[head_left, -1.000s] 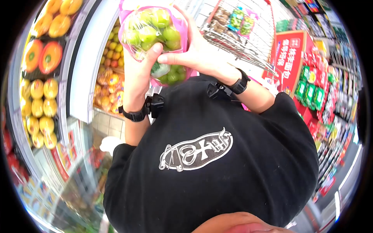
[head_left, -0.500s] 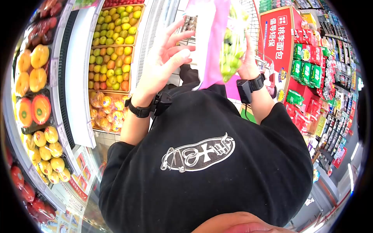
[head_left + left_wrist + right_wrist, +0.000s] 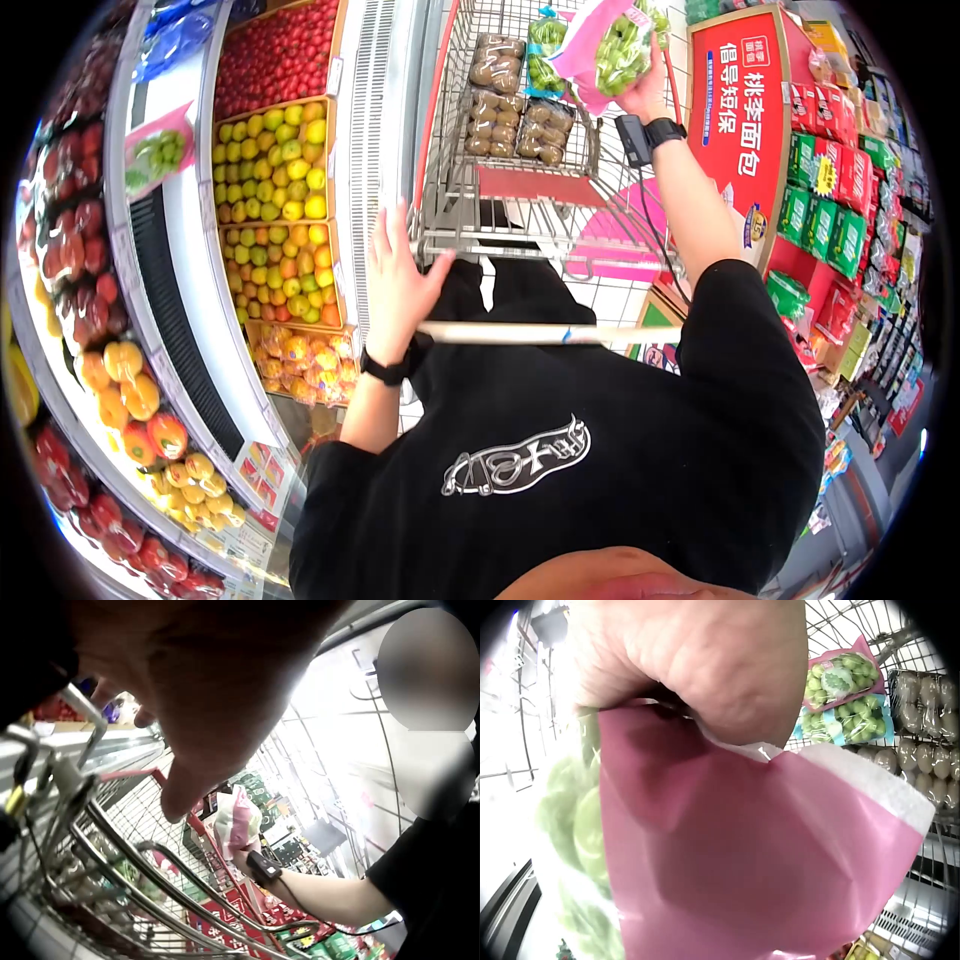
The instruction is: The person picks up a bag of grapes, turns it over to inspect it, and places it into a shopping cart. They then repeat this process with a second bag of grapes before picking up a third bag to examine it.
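In the head view my right hand (image 3: 645, 95) grips a pink-and-clear bag of green grapes (image 3: 622, 58) over the right side of the shopping cart (image 3: 535, 185). The right wrist view shows its pink back (image 3: 742, 832) close up, with the fingers curled at its upper edge. My left hand (image 3: 400, 285) holds nothing; its fingers are spread beside the cart's near left end, by the cold case's edge. Inside the cart lie a blue-edged bag of green grapes (image 3: 847, 720), a pink one (image 3: 844, 679) and several clear packs of brown oval fruit (image 3: 497, 62).
On the left, crates of yellow-green fruit (image 3: 275, 160) and small red fruit (image 3: 275, 60) fill the cold case. Another bag of grapes (image 3: 160, 155) lies on its upper ledge. A red display box (image 3: 735, 120) and packaged goods (image 3: 825, 200) stand at the right.
Both hands were on the grape bag; the left has let go and moved down and left. My right hand has carried the bag right and forward over the cart, now more fully in view.
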A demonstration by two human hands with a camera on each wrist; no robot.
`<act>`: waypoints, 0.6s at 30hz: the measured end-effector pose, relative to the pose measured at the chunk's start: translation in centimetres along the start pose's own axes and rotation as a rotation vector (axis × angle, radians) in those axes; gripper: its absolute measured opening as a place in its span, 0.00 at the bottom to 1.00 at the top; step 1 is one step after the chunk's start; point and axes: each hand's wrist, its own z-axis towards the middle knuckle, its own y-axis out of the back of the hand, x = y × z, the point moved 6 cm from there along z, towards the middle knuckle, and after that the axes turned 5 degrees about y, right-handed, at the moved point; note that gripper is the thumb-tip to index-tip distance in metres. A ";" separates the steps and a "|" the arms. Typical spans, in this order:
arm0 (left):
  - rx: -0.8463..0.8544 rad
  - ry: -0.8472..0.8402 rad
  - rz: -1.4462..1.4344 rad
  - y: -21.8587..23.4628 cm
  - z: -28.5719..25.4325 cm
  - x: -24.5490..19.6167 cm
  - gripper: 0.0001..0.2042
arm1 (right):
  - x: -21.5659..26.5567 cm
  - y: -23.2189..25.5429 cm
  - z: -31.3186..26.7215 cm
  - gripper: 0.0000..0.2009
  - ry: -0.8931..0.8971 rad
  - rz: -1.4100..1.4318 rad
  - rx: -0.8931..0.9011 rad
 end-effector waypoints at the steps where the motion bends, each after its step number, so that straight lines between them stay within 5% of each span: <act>1: 0.056 0.043 0.030 -0.6 0.3 -0.1 0.42 | -0.5 -0.1 2.1 0.34 -0.001 0.035 0.040; 4: 0.219 0.158 0.055 -1.3 1.0 0.0 0.42 | -2.7 1.0 7.4 0.33 -0.052 0.057 -0.067; 11: 0.336 0.284 -0.018 -1.6 1.9 1.2 0.41 | -8.9 8.7 24.7 0.30 -0.100 0.107 0.003; 14: 0.308 0.240 0.121 -1.8 1.8 1.1 0.39 | -10.5 7.2 27.2 0.35 -0.158 0.286 -0.001; 18: 0.404 0.341 0.091 -2.7 1.3 2.2 0.41 | -12.7 7.0 32.1 0.30 -0.131 0.142 -0.005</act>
